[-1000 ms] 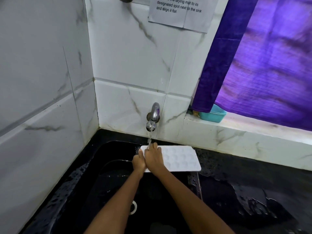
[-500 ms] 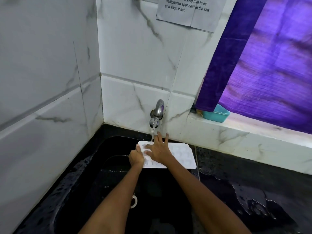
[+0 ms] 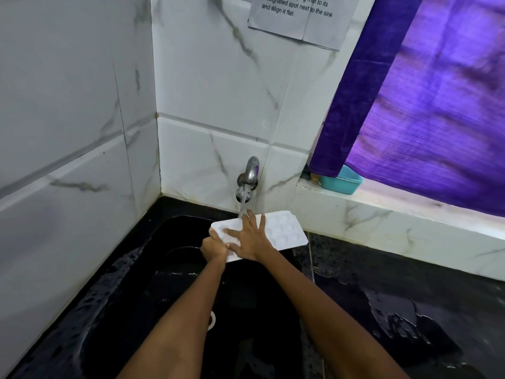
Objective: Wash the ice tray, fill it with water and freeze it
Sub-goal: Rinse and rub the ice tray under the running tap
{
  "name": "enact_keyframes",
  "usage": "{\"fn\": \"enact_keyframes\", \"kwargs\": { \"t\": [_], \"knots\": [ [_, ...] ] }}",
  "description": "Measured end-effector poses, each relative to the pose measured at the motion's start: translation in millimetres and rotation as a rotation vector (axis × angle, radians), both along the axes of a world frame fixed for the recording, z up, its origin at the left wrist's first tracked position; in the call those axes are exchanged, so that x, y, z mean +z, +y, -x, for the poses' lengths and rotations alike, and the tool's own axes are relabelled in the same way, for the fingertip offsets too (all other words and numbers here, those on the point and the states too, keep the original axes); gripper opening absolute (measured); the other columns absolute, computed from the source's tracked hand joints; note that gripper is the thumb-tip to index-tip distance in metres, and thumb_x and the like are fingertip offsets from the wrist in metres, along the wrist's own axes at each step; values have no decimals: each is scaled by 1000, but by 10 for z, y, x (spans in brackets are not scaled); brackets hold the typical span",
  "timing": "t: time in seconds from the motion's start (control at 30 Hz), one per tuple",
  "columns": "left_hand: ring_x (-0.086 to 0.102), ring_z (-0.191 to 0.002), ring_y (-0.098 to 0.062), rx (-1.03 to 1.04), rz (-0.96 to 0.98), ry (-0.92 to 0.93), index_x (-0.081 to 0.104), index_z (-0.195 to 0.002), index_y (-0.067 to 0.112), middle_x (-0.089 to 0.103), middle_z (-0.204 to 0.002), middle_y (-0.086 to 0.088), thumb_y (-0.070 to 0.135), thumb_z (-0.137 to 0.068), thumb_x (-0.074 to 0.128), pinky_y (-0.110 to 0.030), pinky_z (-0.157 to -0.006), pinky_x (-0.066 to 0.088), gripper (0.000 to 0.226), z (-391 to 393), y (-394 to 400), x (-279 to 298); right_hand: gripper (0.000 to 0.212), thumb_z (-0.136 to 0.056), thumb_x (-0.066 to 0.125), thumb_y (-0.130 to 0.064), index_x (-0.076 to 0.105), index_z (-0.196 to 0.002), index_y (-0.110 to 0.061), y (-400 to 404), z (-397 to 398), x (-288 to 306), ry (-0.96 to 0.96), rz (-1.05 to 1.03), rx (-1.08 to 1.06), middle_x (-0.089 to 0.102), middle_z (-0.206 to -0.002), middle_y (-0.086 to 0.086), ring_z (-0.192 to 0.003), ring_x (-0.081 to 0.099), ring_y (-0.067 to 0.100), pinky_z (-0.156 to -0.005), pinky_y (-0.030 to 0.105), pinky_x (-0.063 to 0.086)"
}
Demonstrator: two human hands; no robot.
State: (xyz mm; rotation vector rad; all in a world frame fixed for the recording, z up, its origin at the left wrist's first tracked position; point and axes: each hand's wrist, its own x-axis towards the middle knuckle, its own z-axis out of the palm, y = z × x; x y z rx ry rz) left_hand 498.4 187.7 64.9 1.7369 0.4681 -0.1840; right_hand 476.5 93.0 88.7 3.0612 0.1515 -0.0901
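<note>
A white ice tray (image 3: 284, 232) with rounded cells is held over the black sink (image 3: 175, 296), under the metal tap (image 3: 248, 179). Water runs from the tap onto the tray's far left part. My left hand (image 3: 214, 246) grips the tray's near left end, thumb on top. My right hand (image 3: 250, 237) lies flat on the tray's top with its fingers spread and straight, the fingertips reaching the stream. The tray's left half is mostly hidden under my hands.
Marble-patterned wall tiles close off the left and back. A wet black counter (image 3: 410, 310) lies to the right of the sink. A teal tub (image 3: 341, 181) sits on the white ledge under a purple curtain (image 3: 437, 105). A paper note (image 3: 300, 17) hangs on the wall.
My right hand has spread its fingers and slid over the tray toward the stream. The tray's right end has tilted up and away. The camera has moved closer.
</note>
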Motion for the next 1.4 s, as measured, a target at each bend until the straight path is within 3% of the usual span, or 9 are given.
{"fn": "enact_keyframes", "kwargs": {
  "t": [0.13,0.3,0.43,0.6,0.7,0.83,1.1,1.3,1.4],
  "knots": [
    [56,-114,-44,-3,-11,-17,59,-116,-16,61,-119,-33,28,-104,29,-39,-96,43,54,4,11,-2,58,-86,26,-58,68,-109,-24,-41,67,-74,-214,-21,-157,47,-137,21,-139,28,40,-105,70,15],
    [58,-112,-44,-4,-20,-58,60,-113,-17,62,-116,-33,28,-105,29,-39,-93,44,55,21,46,22,78,-77,11,-70,53,-128,-29,-97,73,-96,-109,-86,-149,20,-152,20,-145,-2,38,-110,65,0],
    [57,-113,-43,-19,-24,-29,60,-115,-16,62,-117,-33,28,-105,29,-38,-94,44,55,34,38,34,58,-81,28,-64,75,-91,-31,-31,-41,-87,-91,106,-223,61,-123,18,-129,45,38,-104,71,19],
    [57,-113,-44,32,-25,8,59,-115,-16,61,-118,-32,31,-105,27,-40,-94,45,58,-24,188,14,61,-87,27,-63,52,-130,-28,14,-57,-149,-94,-51,-123,24,-150,19,-145,1,37,-108,67,-5],
    [60,-109,-43,-28,-96,-44,62,-111,-17,64,-113,-32,32,-104,29,-40,-91,46,59,-28,251,-3,61,-84,26,-64,64,-116,-27,84,-84,-176,-123,58,-155,41,-141,23,-142,17,40,-105,72,5],
    [59,-109,-43,-1,-95,-23,61,-111,-17,63,-113,-33,31,-104,28,-40,-92,46,58,-34,300,-34,54,-92,32,-57,43,-136,-27,183,-68,-225,-38,-72,-160,11,-155,20,-145,-7,36,-108,68,-5],
    [59,-110,-44,-27,-102,-31,61,-112,-17,63,-113,-33,31,-104,29,-40,-93,45,58,-19,284,-8,43,-98,32,-44,42,-135,-27,208,-20,-185,-47,-133,-206,11,-153,20,-145,-8,35,-108,67,-3],
    [59,-109,-44,-17,-88,-41,62,-111,-17,63,-113,-33,31,-105,28,-41,-92,46,58,-12,289,-8,30,-85,57,-29,63,-109,-11,110,24,-174,-286,-87,-160,50,-131,24,-137,26,38,-103,71,23],
    [60,-108,-43,-10,-71,-36,62,-111,-16,63,-113,-32,31,-105,29,-40,-91,46,58,-19,297,-7,42,-94,44,-37,53,-122,-7,150,87,-215,-179,-104,-314,31,-147,22,-144,11,36,-110,66,4]
  ]
}}
